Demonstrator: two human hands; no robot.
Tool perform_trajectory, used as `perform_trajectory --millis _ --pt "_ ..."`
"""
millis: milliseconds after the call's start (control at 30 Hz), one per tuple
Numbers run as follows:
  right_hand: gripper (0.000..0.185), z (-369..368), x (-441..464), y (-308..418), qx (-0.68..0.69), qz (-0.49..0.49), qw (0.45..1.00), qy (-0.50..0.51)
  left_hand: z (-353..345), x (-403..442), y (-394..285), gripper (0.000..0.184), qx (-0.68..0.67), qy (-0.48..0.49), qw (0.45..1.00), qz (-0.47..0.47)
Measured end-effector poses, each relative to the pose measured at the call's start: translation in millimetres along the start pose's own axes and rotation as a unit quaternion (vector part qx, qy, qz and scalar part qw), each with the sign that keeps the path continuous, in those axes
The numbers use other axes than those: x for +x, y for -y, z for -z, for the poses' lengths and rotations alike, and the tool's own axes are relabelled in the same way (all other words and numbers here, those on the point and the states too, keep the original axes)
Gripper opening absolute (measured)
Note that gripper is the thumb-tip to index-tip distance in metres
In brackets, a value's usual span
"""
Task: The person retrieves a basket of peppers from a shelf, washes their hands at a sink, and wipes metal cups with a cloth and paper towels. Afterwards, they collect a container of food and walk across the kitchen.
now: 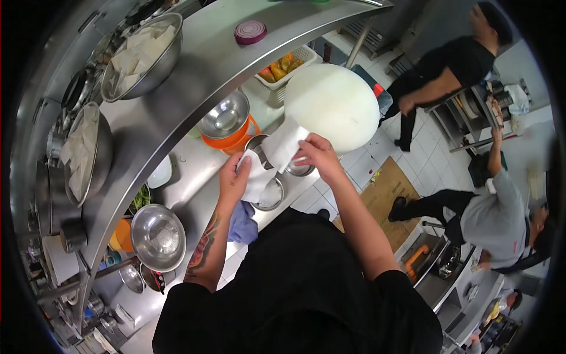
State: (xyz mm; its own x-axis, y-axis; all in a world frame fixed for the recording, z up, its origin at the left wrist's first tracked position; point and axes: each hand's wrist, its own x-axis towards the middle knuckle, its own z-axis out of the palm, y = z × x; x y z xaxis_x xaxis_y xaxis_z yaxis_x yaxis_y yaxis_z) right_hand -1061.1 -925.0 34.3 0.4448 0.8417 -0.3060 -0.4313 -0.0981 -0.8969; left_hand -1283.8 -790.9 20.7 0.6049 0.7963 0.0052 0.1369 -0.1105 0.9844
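Note:
My left hand [233, 179] pinches a white paper towel piece [257, 182] between thumb and fingers. In my right hand [322, 156] is another white paper towel piece [285, 143], gripped at its right edge. The pieces come close together between my hands; I cannot tell whether they are still joined. Beneath them are small metal containers, one with pale contents [271, 194] and another steel one [300, 170], partly covered by the paper and my hand. A blue cloth [243, 223] lies at the counter's edge, below my left hand.
A round white cutting board [333, 106] stands ahead right. A steel bowl [227, 113] sits over an orange container [236, 141]. The raised shelf [212, 41] carries a halved red onion [250, 32] and bowls of folded white sheets [141, 53]. Several people work or walk at right.

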Motion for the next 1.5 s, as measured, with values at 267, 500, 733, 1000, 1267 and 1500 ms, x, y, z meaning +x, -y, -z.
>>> perform_trajectory --millis 267,500,733,1000,1267,1500 --pt "0.018 55.1 -9.3 -59.6 -0.095 -0.099 0.976 -0.171 -38.7 1.8 -10.3 0.027 0.177 0.208 0.958 -0.085" --pt "0.023 56.7 -14.6 -66.1 -0.214 -0.067 0.947 -0.232 -40.4 -1.6 3.7 0.029 0.203 0.245 0.943 -0.097" --pt "0.02 35.5 -32.1 -42.0 -0.535 0.132 0.786 -0.282 -10.1 -18.1 0.2 0.029 0.123 0.19 0.972 -0.059" --pt "0.03 -3.6 12.4 -48.5 -0.691 0.192 0.696 -0.017 13.4 -46.2 11.4 0.026 0.098 0.127 0.987 -0.03" --pt "0.036 12.1 42.7 -84.5 -0.72 0.128 0.68 0.051 22.4 -67.4 13.7 0.025 0.072 0.078 0.994 -0.017" --pt "0.032 21.5 36.1 -59.8 -0.63 0.159 0.759 0.046 4.9 -78.7 13.7 0.027 -0.019 0.011 0.997 0.07"
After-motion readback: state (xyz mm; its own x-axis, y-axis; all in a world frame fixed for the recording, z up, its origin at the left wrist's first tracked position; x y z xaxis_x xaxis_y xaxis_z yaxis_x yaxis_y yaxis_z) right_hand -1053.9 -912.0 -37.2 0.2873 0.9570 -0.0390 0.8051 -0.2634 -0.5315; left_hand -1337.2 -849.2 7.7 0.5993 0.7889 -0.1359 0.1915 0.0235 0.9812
